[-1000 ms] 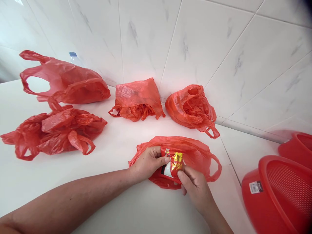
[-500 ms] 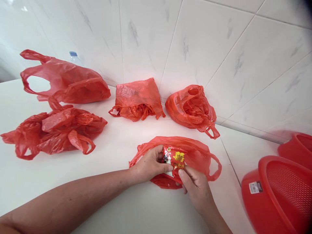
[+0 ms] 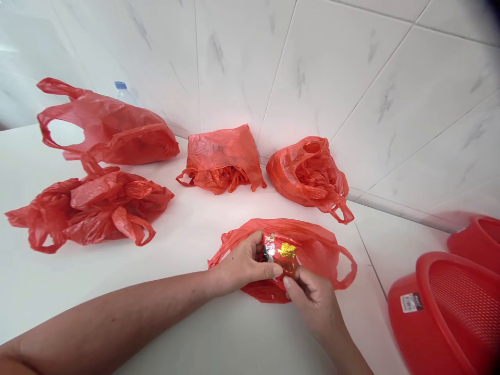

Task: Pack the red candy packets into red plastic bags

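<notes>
My left hand and my right hand both pinch a small red foil packet with gold print. They hold it just over a flat red plastic bag that lies on the white counter. The left thumb and fingers grip the packet's left side. From below, the right fingertips grip its lower right corner. Part of the packet is hidden by my fingers.
Several other crumpled red plastic bags lie on the counter: two at the left, one at the back centre, one beside it. Two red mesh baskets sit at the right. A bottle cap shows behind the far-left bag.
The packet has been turned and pushed lower toward the bag between my fingers; its white side no longer shows. Both hands stay in nearly the same place.
</notes>
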Motion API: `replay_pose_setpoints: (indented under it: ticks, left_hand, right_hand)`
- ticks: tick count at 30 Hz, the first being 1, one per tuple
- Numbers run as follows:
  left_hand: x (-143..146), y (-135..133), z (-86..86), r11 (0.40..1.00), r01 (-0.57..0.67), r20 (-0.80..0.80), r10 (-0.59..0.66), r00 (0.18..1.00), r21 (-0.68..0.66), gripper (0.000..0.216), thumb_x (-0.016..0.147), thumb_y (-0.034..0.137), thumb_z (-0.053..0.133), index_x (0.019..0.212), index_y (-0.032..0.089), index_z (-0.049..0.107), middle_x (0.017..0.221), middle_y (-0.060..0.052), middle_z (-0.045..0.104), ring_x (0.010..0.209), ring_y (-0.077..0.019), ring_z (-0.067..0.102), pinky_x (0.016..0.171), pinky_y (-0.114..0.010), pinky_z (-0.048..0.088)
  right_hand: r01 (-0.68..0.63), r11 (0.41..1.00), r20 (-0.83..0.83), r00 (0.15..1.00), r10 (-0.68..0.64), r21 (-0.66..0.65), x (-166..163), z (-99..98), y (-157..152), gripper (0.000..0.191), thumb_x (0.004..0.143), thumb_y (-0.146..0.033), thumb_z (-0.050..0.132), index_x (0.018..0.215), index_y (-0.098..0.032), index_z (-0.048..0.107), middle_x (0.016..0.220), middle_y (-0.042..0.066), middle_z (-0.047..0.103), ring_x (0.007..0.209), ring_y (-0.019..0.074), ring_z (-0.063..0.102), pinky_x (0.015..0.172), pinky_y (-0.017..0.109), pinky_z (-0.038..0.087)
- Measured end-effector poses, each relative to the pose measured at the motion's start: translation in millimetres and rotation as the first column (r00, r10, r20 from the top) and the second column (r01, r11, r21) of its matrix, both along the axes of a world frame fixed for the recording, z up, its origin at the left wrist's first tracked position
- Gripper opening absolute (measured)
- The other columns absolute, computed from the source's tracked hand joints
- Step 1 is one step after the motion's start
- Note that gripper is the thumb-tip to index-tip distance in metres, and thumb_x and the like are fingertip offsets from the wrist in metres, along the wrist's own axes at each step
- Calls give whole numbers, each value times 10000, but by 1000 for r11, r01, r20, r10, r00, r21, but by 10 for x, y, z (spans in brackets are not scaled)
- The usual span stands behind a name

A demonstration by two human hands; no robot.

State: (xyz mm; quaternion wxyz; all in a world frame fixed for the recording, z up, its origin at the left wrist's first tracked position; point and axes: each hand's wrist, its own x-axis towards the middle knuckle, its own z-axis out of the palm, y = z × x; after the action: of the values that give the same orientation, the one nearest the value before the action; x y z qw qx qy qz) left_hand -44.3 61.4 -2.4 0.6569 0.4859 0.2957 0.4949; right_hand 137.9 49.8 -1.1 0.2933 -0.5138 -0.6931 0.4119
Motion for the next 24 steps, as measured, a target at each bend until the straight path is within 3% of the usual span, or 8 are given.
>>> replay_pose_setpoints:
  ticks: [6, 14, 20, 24]
  left_hand:
    - [-4, -11, 4, 997, -15, 41, 18, 999, -76, 289, 698, 206, 748, 938, 193, 586, 877, -1, 656, 795, -151, 607, 730, -269, 477]
    - [-27, -3, 36, 995, -15, 37, 19, 999, -99, 258, 671, 246, 768, 869, 184, 614, 841, -5, 673, 769, -164, 623, 720, -276, 492]
    - [-31, -17, 12, 994, -108, -95, 105, 990, -24, 249, 781, 382, 672, 934, 196, 607, 944, -23, 670, 878, -187, 613, 787, -281, 483]
    - [-37, -4, 10, 996, -86, -102, 84, 991, -15, 230, 812, 407, 628, 878, 187, 622, 858, -12, 671, 793, -169, 611, 737, -264, 477]
  right_hand:
    - [-125, 992, 46, 991, 123, 31, -40, 9, -5, 297, 803, -350, 531, 593, -204, 379, 539, -54, 332, 494, 84, 297, 455, 217, 252]
    - [-193, 981, 17, 981, 193, -16, -21, 19, 19, 290, 830, -415, 516, 649, -198, 452, 559, -55, 320, 502, 87, 290, 459, 225, 241]
    - [-183, 983, 49, 982, 184, -16, -11, -22, 6, 323, 863, -386, 463, 618, -209, 348, 569, -53, 312, 521, 92, 277, 474, 232, 230]
    - [-201, 979, 70, 977, 201, -7, -25, -16, 10, 310, 857, -373, 468, 623, -210, 347, 571, -55, 298, 521, 92, 271, 477, 236, 227]
